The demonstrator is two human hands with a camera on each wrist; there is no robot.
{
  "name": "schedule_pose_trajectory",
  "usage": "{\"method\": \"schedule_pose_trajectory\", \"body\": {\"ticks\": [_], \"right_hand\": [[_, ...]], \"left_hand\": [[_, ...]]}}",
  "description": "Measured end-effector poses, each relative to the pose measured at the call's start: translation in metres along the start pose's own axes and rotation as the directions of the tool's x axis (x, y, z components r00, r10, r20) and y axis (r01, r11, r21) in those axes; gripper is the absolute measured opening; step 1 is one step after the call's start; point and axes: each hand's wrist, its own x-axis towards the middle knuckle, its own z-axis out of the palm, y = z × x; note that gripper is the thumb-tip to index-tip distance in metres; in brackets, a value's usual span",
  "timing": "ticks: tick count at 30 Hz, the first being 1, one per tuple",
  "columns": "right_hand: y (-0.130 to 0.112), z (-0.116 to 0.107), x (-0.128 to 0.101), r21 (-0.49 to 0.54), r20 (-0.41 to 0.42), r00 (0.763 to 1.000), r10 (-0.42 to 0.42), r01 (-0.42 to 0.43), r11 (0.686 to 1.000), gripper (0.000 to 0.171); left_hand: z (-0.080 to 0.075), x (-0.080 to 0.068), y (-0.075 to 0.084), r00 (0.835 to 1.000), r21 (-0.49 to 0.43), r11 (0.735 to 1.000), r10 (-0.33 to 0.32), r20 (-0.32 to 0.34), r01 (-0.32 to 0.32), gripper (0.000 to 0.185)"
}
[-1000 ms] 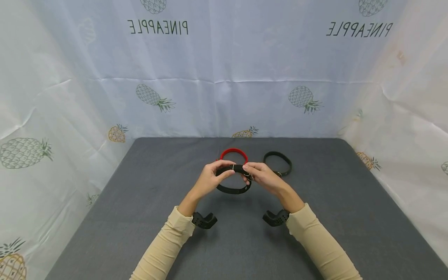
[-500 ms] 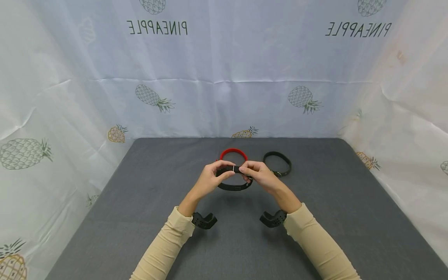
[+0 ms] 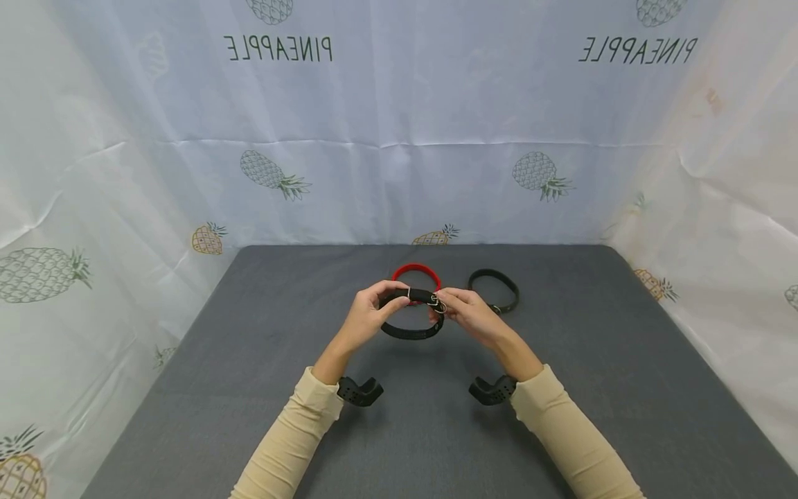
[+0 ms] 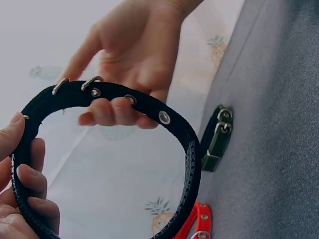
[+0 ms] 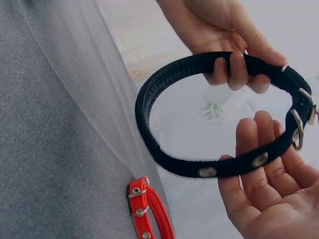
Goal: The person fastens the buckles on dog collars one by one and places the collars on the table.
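Observation:
A black collar point(image 3: 411, 334) with metal eyelets is closed into a loop and held above the table. My left hand point(image 3: 366, 310) grips its strap beside a metal loop, fingers curled round it in the right wrist view. At the buckle end, my right hand point(image 3: 470, 315) holds the collar near the D-ring point(image 5: 297, 129). Its fingers point(image 4: 110, 112) pass under the strap in the left wrist view. The buckle point(image 3: 433, 299) shows between the two hands, with the strap running through it. The right thumb is out of sight in the right wrist view.
Behind the hands a red collar point(image 3: 416, 267) lies looped on the grey table point(image 3: 299, 312). To its right rests a dark collar point(image 3: 516, 291), greenish in the left wrist view. A pineapple-printed curtain point(image 3: 386, 180) hangs around the table's back and sides.
The right hand first shifts left along the strap, then back right, uncovering the buckle and D-ring. The left hand and the held collar move slightly left and up. The table collars stay put.

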Motion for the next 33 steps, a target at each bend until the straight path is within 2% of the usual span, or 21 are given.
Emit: {"method": "schedule_pose_trajectory", "body": {"ticks": [7, 14, 22, 33], "right_hand": [[0.005, -0.002, -0.001, 0.014, 0.047, 0.999, 0.007, -0.008, 1.0, 0.039], [0.006, -0.002, -0.001, 0.022, 0.094, 0.995, -0.033, 0.031, 0.999, 0.036], [0.008, 0.001, 0.001, 0.023, 0.095, 0.993, -0.065, 0.063, 0.998, 0.04], [0.005, 0.006, 0.006, 0.01, 0.091, 0.994, -0.063, 0.062, 0.998, 0.042]], "left_hand": [[-0.007, -0.001, -0.004, 0.999, -0.04, 0.999, 0.008, -0.046, -0.01, 0.027], [-0.01, -0.002, -0.009, 0.998, -0.039, 0.999, -0.007, -0.069, 0.004, 0.027], [-0.014, -0.005, -0.009, 0.999, -0.042, 0.999, -0.017, -0.044, 0.015, 0.027], [-0.022, -0.005, -0.008, 1.0, -0.044, 0.999, 0.005, -0.018, -0.005, 0.031]]}}
